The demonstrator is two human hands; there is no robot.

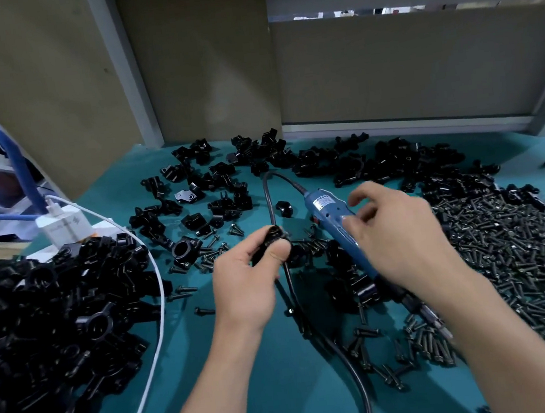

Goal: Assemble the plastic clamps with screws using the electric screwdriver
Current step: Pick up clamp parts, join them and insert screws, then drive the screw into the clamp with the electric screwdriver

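My left hand [250,281] pinches a black plastic clamp [271,238] between thumb and fingers at the table's middle. The blue electric screwdriver [331,215] lies on the teal table, its bit end pointing toward me under my right wrist. My right hand [398,236] hovers over the screwdriver's body with fingers loosely curled; it is blurred and I cannot tell whether it touches the tool. A big heap of black screws [511,248] lies at the right. Loose clamp halves [215,185] are scattered at the back.
A pile of black clamps [50,317] fills the left front. The screwdriver's black cord [294,298] loops from the back down to the front edge. A white charger [61,225] with a white cable [158,285] sits at the left. Cardboard panels [202,59] wall the back.
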